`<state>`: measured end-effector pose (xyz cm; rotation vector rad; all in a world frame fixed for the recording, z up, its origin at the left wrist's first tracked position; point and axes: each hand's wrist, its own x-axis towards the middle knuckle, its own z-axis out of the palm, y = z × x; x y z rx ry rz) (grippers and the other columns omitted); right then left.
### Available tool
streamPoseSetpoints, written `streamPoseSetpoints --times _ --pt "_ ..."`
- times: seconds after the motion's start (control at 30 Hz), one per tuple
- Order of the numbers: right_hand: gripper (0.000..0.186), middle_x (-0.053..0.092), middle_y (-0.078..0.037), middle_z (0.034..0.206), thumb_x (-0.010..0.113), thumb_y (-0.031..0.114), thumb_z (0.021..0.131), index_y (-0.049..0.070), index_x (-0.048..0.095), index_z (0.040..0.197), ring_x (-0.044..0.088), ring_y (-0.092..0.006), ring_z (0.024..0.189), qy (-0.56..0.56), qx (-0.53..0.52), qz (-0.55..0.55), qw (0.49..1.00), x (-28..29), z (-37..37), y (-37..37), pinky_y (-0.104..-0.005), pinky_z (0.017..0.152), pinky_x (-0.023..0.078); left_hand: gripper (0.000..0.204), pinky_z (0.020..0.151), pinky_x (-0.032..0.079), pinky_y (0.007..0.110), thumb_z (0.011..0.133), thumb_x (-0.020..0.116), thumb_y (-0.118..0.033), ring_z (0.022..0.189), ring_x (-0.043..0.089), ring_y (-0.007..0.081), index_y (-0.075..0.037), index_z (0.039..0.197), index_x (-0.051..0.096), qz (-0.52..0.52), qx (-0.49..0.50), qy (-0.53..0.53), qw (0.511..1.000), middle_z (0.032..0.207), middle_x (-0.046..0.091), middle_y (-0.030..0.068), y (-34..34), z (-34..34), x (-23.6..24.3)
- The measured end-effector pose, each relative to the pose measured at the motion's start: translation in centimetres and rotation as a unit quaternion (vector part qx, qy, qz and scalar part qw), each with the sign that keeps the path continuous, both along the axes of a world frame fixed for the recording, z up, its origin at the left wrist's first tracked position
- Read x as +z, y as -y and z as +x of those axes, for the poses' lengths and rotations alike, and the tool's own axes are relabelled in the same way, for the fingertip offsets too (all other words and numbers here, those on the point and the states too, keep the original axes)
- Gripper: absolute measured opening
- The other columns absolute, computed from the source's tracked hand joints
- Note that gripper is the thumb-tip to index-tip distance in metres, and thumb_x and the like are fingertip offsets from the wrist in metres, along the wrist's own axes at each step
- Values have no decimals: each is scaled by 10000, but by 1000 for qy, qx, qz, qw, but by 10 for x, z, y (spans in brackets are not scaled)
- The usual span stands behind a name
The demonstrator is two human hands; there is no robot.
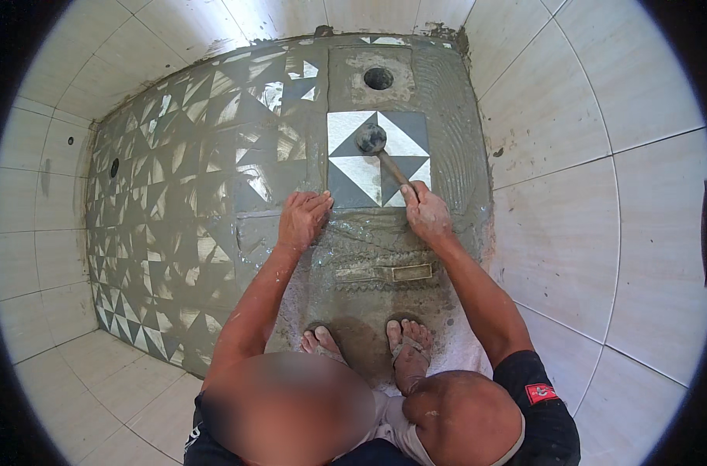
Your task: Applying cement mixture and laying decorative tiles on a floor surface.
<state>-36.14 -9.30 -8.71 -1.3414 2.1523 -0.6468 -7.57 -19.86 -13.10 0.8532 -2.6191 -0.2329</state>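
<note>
My right hand [426, 213] is closed round the wooden handle of a mallet [392, 167]. Its round dark head [370, 139] is over the upper middle of a white and grey tile [356, 175] with a triangle pattern; whether it touches the tile I cannot tell. My left hand [303, 220] holds nothing, its fingers lying at the tile's near left corner. The tile lies in grey mortar [456, 147] combed with ridges along its right side.
Smeared patterned tiles [190, 186] cover the floor to the left. A round drain hole [378, 78] is beyond the tile. A notched trowel [361, 274] lies on the mortar before my bare feet [409, 343]. Pale tiled walls [548, 155] close in the sides.
</note>
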Motion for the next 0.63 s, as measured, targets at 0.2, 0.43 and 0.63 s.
streamPoseSetpoints --times 0.2,0.43,0.63 --pt "411 683 -271 901 446 439 1038 63 597 1103 651 -507 898 7 -2 17 1000 3 -4 -2 -581 794 509 366 993 440 422 773 732 -136 1093 622 205 -124 1138 728 -1 -1 13 1000 1244 701 8 0 -3 -1" --pt "423 685 -273 912 453 455 1031 64 599 1100 654 -499 912 -15 -10 33 999 -4 -9 -6 -580 797 508 372 1001 435 419 774 707 -125 1105 616 205 -122 1145 725 2 -3 5 1000 1260 694 7 -1 -6 -1" --pt "425 673 -285 901 478 468 1025 69 591 1122 655 -488 890 -25 -12 21 999 -7 -12 -3 -571 791 508 389 1015 428 429 772 723 -122 1111 612 194 -134 1161 721 12 -6 18 1000 1282 684 3 2 -8 3"
